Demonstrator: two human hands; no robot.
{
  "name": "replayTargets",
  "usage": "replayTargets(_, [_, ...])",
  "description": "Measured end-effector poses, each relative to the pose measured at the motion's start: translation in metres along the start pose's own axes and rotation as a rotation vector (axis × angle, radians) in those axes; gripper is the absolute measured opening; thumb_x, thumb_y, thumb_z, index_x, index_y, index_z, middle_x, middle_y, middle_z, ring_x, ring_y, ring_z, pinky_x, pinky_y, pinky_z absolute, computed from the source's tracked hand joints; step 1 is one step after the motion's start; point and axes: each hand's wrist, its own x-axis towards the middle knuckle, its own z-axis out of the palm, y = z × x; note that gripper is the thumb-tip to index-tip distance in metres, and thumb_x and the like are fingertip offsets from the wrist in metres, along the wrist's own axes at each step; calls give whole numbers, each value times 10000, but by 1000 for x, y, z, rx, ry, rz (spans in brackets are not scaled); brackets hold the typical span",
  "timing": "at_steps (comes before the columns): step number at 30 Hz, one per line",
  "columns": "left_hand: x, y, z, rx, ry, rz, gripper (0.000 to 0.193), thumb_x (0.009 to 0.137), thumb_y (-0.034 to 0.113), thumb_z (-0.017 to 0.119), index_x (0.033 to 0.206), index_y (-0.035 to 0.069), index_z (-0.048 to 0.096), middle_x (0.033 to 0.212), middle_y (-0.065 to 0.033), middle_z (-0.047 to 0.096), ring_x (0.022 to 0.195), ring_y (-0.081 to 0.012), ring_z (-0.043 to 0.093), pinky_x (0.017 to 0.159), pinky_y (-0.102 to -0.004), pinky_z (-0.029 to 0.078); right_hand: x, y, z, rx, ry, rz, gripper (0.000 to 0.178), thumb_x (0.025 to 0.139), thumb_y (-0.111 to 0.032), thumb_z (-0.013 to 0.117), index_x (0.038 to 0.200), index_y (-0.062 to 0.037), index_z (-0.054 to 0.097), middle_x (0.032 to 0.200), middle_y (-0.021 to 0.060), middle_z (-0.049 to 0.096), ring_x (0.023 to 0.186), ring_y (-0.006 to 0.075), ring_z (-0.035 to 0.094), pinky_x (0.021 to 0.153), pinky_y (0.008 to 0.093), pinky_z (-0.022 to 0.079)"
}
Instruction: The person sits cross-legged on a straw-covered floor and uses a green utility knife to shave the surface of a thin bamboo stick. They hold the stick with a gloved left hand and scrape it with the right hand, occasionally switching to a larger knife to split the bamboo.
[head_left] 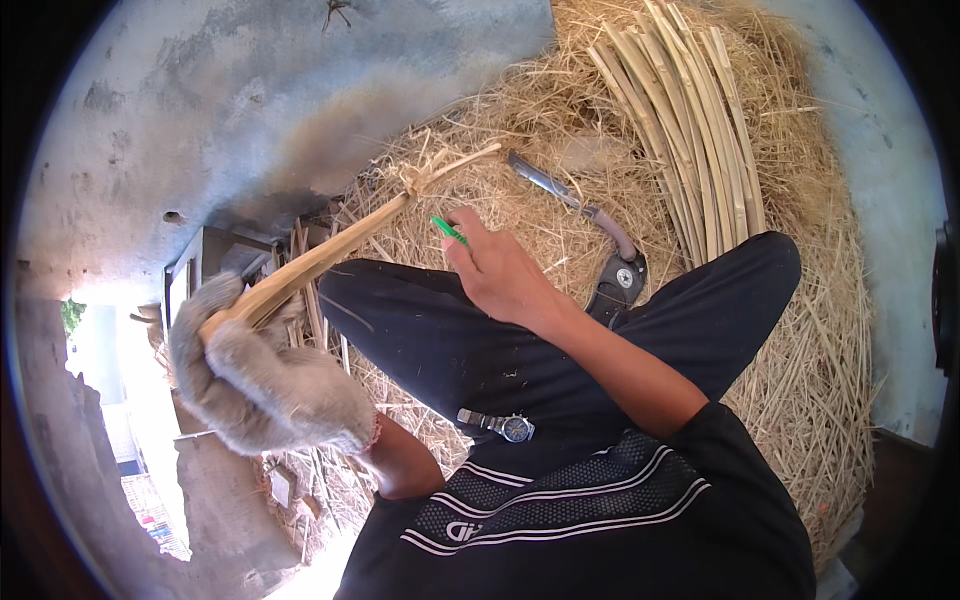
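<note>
My left hand (265, 375), in a thick grey work glove, is closed round the near end of a long pale wooden stick (335, 247). The stick slants up and away to the right, and its far end looks split and frayed, with shavings about it. My bare right hand (497, 270) is closed on a small bright green object (449, 231), whose tip sticks out past the fingers toward the stick. Its kind cannot be made out, as the fingers cover most of it. A gap shows between the right hand and the stick.
Beyond my right hand, a knife (548, 182) with a curved handle lies on the straw (810, 330). Several long split sticks (700, 120) lie in a bundle at the far right. A wristwatch (515, 428) rests on my lap. A grey wall (220, 110) rises at the left.
</note>
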Motion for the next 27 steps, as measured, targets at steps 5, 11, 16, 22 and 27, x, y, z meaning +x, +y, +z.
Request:
replayTargets(5, [6, 5, 4, -6, -39, -61, 305, 965, 166, 501, 1048, -115, 585, 860, -194, 648, 668, -185, 659, 446, -195, 561, -22, 4, 7, 1, 14, -95, 342, 1013, -208, 450, 1302, -26, 438, 758, 284, 625, 669, 455, 613, 670, 543, 475])
replayTargets(11, [-3, -9, 7, -106, -162, -342, 269, 951, 219, 417, 905, -13, 544, 688, -111, 538, 567, -191, 516, 439, -304, 473, -25, -2, -20, 922, -272, 407, 337, 1056, -239, 438, 1324, -39, 483, 660, 37, 533, 521, 130, 513, 506, 284, 402])
replayTargets(16, [-7, -14, 16, -291, 32, -505, 162, 812, 222, 468, 756, 72, 494, 656, -76, 495, 530, -184, 475, 441, -312, 414, -26, -16, -3, 132, 52, -167, 290, 1042, -264, 457, 1153, -14, 552, 607, 152, 600, 510, 341, 602, 487, 449, 469])
replayTargets(22, [-5, -2, 15, -385, -74, -566, 205, 767, 207, 487, 621, 90, 404, 560, -26, 389, 451, -163, 412, 408, -266, 346, -10, 18, 19, -324, 149, 29, 255, 1023, -290, 480, 987, -43, 532, 602, 224, 611, 571, 438, 633, 541, 551, 511])
replayTargets(27, [-11, 0, 20, -496, -214, -423, 210, 764, 159, 502, 601, 66, 407, 537, -19, 369, 432, -150, 396, 379, -268, 331, 19, 77, 23, -557, 285, -109, 275, 1018, -314, 489, 985, -44, 534, 570, 217, 591, 555, 446, 620, 487, 533, 482])
